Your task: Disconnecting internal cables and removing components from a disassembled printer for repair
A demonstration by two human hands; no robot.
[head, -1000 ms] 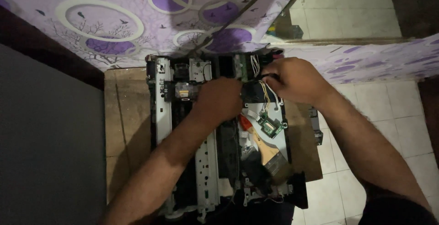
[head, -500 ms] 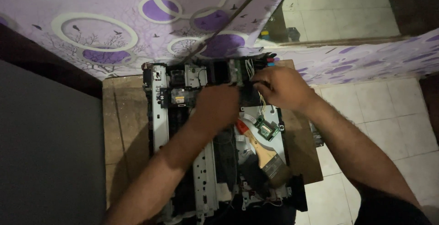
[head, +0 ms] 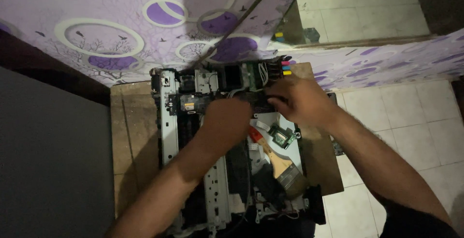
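Observation:
An opened printer (head: 212,160) with bare metal frame and black parts lies on a small wooden table (head: 130,136). My left hand (head: 227,119) rests curled over the printer's middle, fingers down among the parts; what it grips is hidden. My right hand (head: 297,101) presses into the printer's far right area beside the ink cartridge carriage (head: 261,73) with coloured tabs and white wires. Below my right hand lie a small green circuit board (head: 282,135) and a wooden-handled paintbrush (head: 280,163) with an orange end.
A wall with purple circle pattern (head: 121,30) rises behind the table. White floor tiles (head: 411,122) lie to the right. A dark grey surface (head: 48,160) fills the left side. A thin rod (head: 241,23) slants across the wall.
Both hands have shifted slightly toward the far end of the printer. The view has tilted, so the printer sits lower in frame.

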